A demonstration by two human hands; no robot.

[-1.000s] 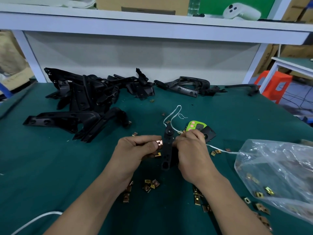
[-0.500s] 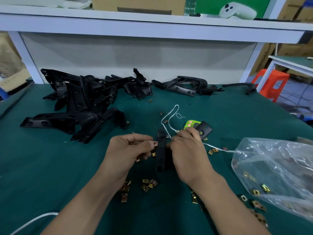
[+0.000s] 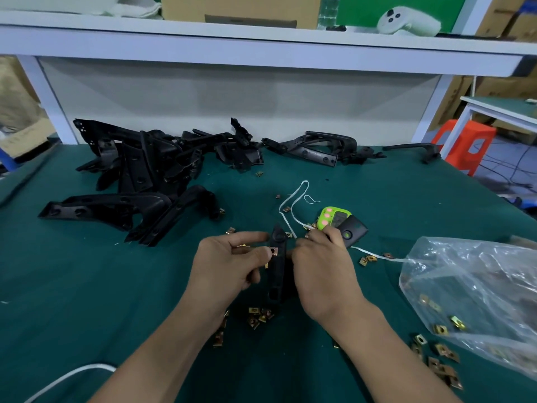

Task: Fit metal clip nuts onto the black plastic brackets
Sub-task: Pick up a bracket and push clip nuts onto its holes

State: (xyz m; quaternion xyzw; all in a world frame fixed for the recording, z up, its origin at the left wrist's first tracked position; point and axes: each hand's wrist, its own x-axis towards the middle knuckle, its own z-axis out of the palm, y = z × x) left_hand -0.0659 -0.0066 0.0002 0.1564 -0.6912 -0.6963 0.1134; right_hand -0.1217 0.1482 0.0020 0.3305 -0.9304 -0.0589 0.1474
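Clip nut [image 3: 274,251] is sitting on the left edge of the bracket [image 3: 277,274] I'm working on. It's a coppery little square with its hole facing up at my feed, a bit below the rounded top end. The bracket stands roughly upright between both hands, near the front middle of the green mat [image 3: 87,286]. Its lower end is down by the mat, but I can't tell if it touches.

My left hand [image 3: 226,266] has the thumb tip pinching the clip nut onto the bracket's edge, index finger stretched out above it, other fingers curled under. There's a glint of gold tucked in that hand too, too small to make out. My right hand [image 3: 322,271] is wrapped round the bracket's right side, fingers curled behind it so the tips are hidden. Can't tell from this angle whether the nut is fully seated.

Other stuff: loose clip nuts [image 3: 258,315] are scattered on the mat just below the bracket. More lie at the right by the clear plastic bag [image 3: 470,286], which has a few inside as well. There's a pile of brackets [image 3: 139,175] at the back left and a couple more along the back wall. A green timer [image 3: 331,218] and a black fob [image 3: 353,231] sit just past my right hand, with a white cord [image 3: 293,205] looping beside them.
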